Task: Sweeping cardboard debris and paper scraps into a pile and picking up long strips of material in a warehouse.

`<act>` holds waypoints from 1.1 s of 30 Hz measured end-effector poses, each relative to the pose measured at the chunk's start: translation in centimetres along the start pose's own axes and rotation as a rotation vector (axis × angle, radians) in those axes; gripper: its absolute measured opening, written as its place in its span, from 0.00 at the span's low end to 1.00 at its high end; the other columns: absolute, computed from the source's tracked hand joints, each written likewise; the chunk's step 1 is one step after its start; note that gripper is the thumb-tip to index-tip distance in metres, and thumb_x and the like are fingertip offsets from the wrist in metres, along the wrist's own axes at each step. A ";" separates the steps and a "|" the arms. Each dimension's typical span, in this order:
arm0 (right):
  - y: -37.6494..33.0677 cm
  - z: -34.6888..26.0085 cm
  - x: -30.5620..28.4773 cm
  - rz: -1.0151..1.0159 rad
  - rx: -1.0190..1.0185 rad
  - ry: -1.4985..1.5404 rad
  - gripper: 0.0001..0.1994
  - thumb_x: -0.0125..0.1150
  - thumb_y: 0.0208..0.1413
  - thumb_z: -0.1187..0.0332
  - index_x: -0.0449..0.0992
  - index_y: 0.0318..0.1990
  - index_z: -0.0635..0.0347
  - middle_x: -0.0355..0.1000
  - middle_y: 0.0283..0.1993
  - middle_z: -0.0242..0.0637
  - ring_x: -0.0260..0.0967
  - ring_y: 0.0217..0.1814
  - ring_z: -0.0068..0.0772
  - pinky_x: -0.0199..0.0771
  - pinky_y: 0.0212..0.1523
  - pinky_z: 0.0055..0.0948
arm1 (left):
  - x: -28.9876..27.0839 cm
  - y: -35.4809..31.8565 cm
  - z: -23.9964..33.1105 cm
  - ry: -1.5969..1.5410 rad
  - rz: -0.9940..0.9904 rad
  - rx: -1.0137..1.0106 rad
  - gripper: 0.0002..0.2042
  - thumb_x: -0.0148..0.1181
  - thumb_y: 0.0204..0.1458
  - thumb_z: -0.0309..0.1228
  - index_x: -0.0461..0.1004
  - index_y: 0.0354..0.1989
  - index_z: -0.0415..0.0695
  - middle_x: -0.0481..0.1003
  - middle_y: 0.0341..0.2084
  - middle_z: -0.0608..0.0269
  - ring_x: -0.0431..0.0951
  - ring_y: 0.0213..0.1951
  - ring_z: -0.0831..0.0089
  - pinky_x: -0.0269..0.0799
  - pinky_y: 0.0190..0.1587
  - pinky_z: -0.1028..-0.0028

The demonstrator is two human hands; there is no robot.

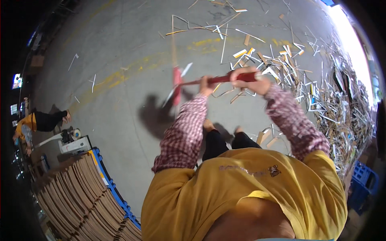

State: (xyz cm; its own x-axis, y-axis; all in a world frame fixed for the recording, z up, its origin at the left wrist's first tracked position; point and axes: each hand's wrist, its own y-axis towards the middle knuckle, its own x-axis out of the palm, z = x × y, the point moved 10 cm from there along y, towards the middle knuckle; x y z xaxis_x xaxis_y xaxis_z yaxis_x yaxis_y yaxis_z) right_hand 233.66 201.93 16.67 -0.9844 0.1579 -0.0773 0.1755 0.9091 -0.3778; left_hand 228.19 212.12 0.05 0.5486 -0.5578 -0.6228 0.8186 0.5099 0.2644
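Note:
Both my hands are closed round the long red handle of what looks like a broom [219, 79]. My right hand [257, 83] grips it near its upper end, and my left hand [206, 85] holds it lower down. The broom slants to the left, its red crosswise head [177, 86] smeared by motion. Thin pale strips show beside the head; whether they touch it I cannot tell. Checked sleeves cover both my forearms. Below my hands my feet stand on the grey floor [120, 132].
Cardboard and paper strips [277, 66] lie scattered ahead and right, thickening into a large heap [341, 112] at the far right. Stacked flat cardboard [80, 188] on a blue pallet [116, 193] stands lower left, beside a white machine [74, 140]. Another person [34, 122] is at the far left. A blue crate [364, 180] sits right.

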 end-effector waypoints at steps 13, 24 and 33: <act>2.3 -20.0 -6.8 0.290 -0.445 -0.821 0.11 0.63 0.29 0.73 0.69 0.24 0.61 0.68 0.24 0.39 0.66 0.26 0.41 0.65 0.28 0.31 | 2.3 21.4 18.6 -0.508 -0.486 0.580 0.09 0.50 0.40 0.34 0.68 0.19 0.41 0.68 0.17 0.64 0.68 0.25 0.76 0.60 0.26 0.74; 24.4 -19.2 1.3 -0.393 -0.657 -0.089 0.07 0.55 0.46 0.74 0.64 0.24 0.65 0.66 0.32 0.41 0.63 0.30 0.30 0.63 0.33 0.26 | -21.0 18.9 -14.8 0.371 0.095 -0.195 0.06 0.59 0.29 0.32 0.68 0.12 0.47 0.69 0.15 0.57 0.71 0.24 0.61 0.62 0.27 0.63; 43.3 -26.4 16.8 -0.703 -0.533 -0.010 0.09 0.58 0.46 0.68 0.67 0.24 0.63 0.67 0.26 0.30 0.61 0.25 0.18 0.62 0.27 0.20 | -41.9 12.5 -29.3 0.440 0.356 -0.584 0.14 0.57 0.39 0.41 0.68 0.18 0.42 0.69 0.17 0.53 0.70 0.26 0.55 0.64 0.27 0.63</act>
State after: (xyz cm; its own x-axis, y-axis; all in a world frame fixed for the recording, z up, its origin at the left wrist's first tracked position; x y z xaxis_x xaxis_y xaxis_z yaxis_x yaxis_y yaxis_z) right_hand 224.47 254.09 23.39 -0.8621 -0.5067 0.0023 -0.5015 0.8538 0.1400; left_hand 210.43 261.02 7.82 0.5429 -0.0510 -0.8383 0.3200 0.9354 0.1504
